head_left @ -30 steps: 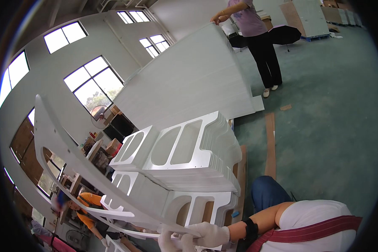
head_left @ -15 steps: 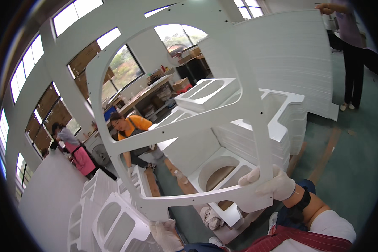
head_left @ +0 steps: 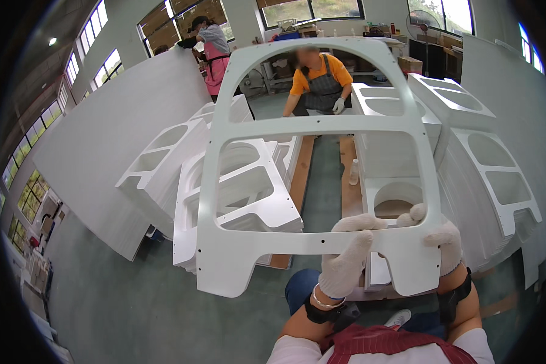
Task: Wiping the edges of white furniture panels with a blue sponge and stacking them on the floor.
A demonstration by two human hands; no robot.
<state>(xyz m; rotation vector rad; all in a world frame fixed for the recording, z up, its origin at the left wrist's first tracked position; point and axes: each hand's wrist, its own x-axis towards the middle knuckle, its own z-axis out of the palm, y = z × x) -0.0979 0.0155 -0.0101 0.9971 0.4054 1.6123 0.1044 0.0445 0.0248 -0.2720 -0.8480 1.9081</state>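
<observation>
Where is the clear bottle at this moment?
In the head view, the clear bottle is right of centre, seen through the lower opening of the held white panel, above the left hand in the picture and beside the brown strip.

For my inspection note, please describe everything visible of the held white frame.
The white frame looks flat, smooth, perhaps plastic, with small dark holes, an arched upper opening, a squarer lower one and two legs. It is held arch upward before stacked pieces, the left hand gripping its lower bar, the right hand its lower right side.

Brown boards (head_left: 301, 173) on green floor (head_left: 121, 309)
</observation>
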